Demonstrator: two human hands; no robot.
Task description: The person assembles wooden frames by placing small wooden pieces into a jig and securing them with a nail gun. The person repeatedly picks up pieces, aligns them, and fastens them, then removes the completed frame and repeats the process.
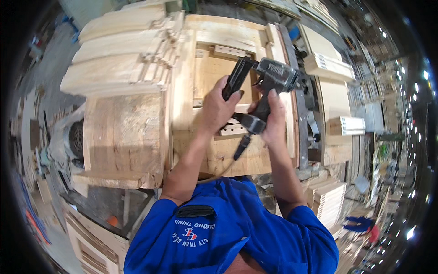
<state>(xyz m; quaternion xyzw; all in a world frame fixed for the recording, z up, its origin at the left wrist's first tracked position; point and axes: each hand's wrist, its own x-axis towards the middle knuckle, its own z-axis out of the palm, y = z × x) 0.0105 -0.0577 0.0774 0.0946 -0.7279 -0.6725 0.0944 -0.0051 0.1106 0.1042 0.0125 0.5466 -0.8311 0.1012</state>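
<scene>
I hold a black and grey pneumatic nail gun (276, 76) tilted above the bench. My right hand (275, 116) is closed around its handle. Wrapped about the long black magazine (237, 78) are the fingers of my left hand (215, 108). A hose with a black connector (242, 146) runs from the handle's base down toward my body. Below the tool lies a pale wooden frame (183, 102) on a plywood surface. One wooden block with holes (230, 51) sits at its far part; a second holed block (232, 130) is partly hidden by my left hand and the tool.
Pale shaped boards (114, 66) are stacked at the far left, beyond a bare plywood panel (125, 123). On the right, wooden pieces (328, 67) rest on a side bench. Another stack (329, 199) stands near my right elbow. Another person (365, 227) is at the lower right.
</scene>
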